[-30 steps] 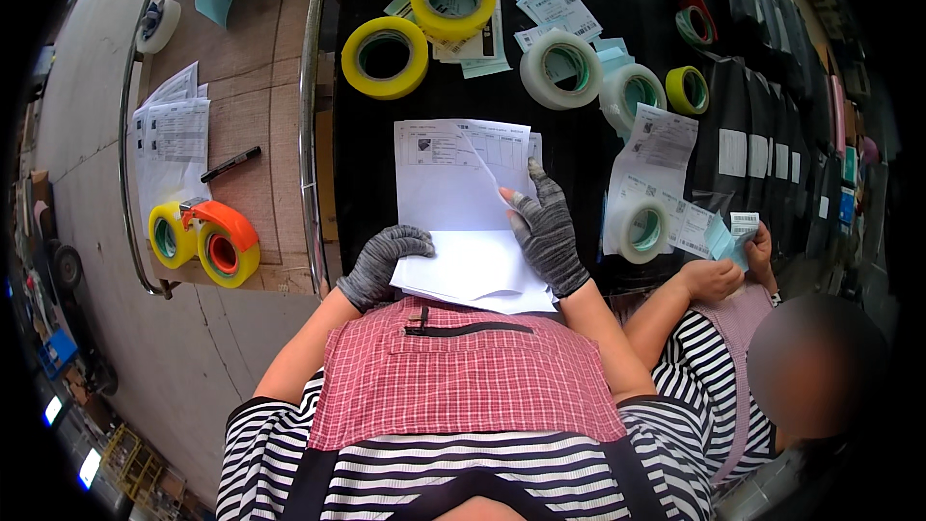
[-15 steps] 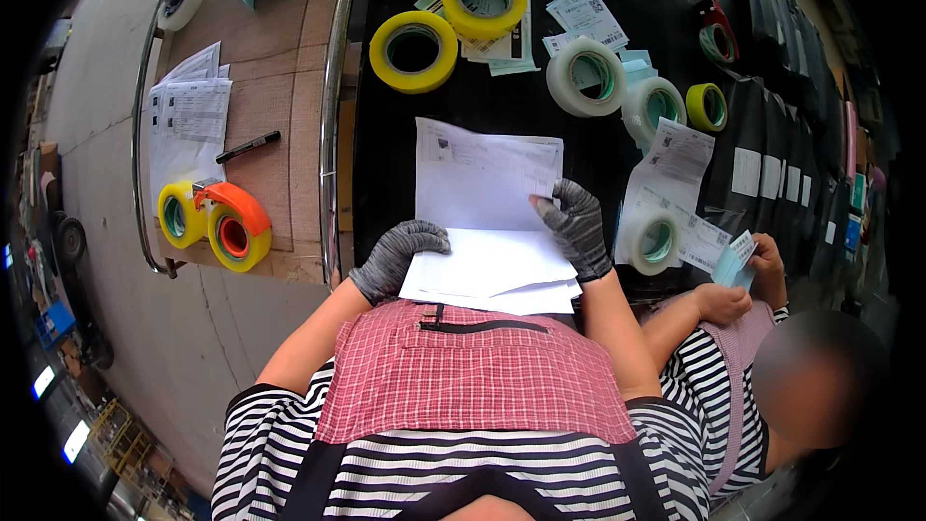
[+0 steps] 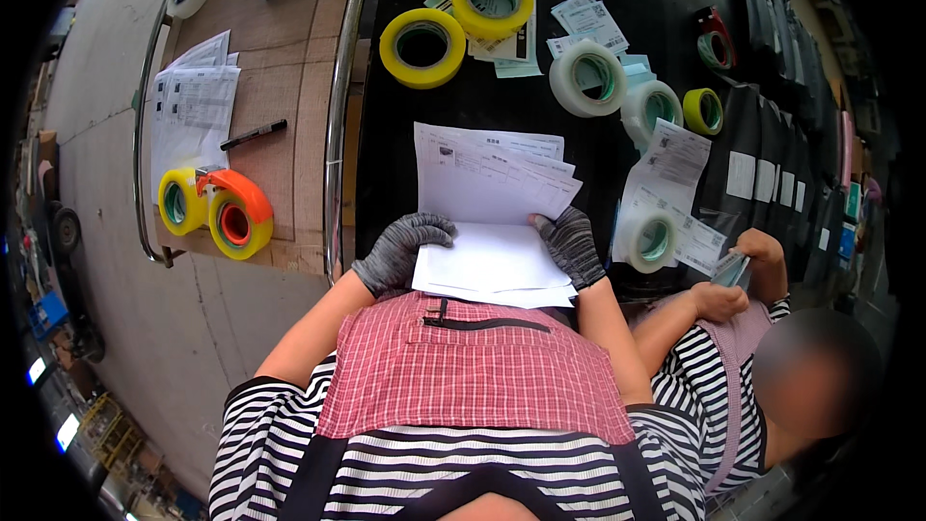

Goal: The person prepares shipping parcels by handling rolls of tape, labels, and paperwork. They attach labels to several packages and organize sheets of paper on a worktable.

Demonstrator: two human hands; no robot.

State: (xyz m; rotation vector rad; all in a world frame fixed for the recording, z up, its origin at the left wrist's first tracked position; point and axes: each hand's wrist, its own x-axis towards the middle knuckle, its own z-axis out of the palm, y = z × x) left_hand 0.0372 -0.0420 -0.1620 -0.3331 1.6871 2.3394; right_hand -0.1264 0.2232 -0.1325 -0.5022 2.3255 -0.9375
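Papers (image 3: 487, 203): a white stack, printed sheets fanned at the far end, lying on the black table (image 3: 386, 164) right before the person. Left hand (image 3: 400, 253) (grey glove): fingers curled over the stack's near left edge, gripping it. Right hand (image 3: 571, 246) (grey glove): fingers closed on the right edge. Yellow tape rolls (image 3: 422, 35): two, beyond the papers. White tape rolls (image 3: 590, 77): to the right, among loose slips. Tape dispenser (image 3: 231, 217): orange and yellow, on the wooden cart to the left, near a black marker (image 3: 253, 134). Co-worker's hand (image 3: 762, 249): at right, holding slips.
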